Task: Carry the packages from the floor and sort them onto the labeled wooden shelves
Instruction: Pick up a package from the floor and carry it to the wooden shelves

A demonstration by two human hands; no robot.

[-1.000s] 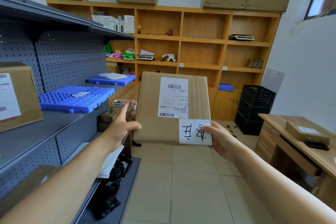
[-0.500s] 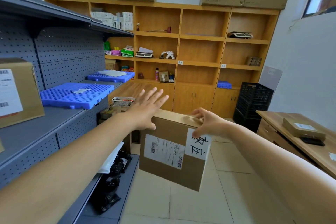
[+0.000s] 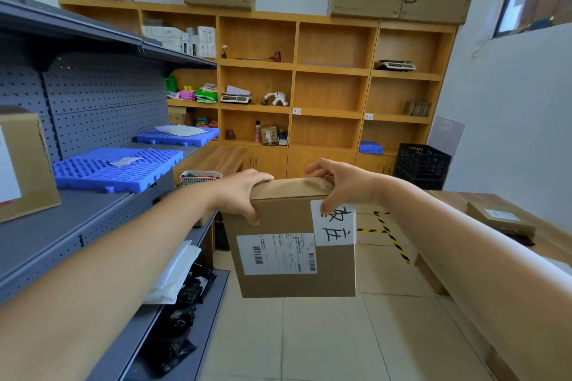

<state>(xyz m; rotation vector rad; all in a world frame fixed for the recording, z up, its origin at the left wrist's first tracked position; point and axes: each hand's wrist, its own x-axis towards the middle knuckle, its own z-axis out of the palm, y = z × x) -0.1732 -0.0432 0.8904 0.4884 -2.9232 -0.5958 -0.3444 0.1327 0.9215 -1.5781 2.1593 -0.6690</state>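
Note:
A flat brown cardboard package (image 3: pixel 332 275) hangs in front of me, held by its top edge above the tiled floor. It carries a printed shipping label and a white handwritten note at its upper right. My left hand (image 3: pixel 240 192) grips the top left corner, fingers over the edge. Pinching the top right edge, my right hand (image 3: pixel 343 184) has its thumb on the handwritten note. The wooden shelves (image 3: pixel 331 71) stand along the back wall, with small white labels on two shelf edges.
A grey metal rack (image 3: pixel 77 219) runs along the left, holding blue plastic pallets (image 3: pixel 117 168) and a brown box (image 3: pixel 24 164). A wooden desk (image 3: pixel 548 235) with a small parcel stands right. A black crate (image 3: pixel 422 164) sits by the shelves. Hazard tape marks the floor.
The package was tipped down from facing me to hanging by its top edge. My left hand let go, hovered open, then closed on the top left corner. The right hand shifted to the top edge.

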